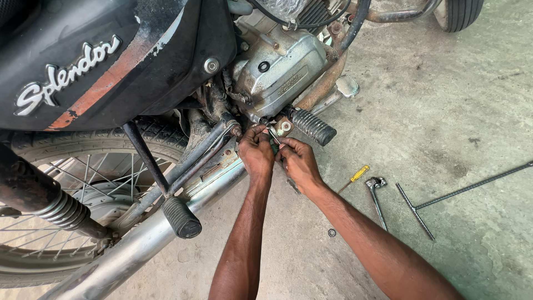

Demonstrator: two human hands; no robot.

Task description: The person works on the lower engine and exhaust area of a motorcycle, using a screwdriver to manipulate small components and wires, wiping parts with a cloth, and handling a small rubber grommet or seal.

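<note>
Grey concrete floor (444,111) under both hands, left hand (256,154) and right hand (298,162), pinching a small metal part (273,135).

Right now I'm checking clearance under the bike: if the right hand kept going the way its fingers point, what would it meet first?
The right hand points up and left toward the engine's underside. It would probably first meet the small metal piece pinched between both hands, then the engine casing just behind. Depth is hard to judge here.

Repair workshop: motorcycle (166,83) on stained concrete floor (455,100), spanner (377,197), screwdriver (355,175) & T-wrench (444,203) lying about.
</note>
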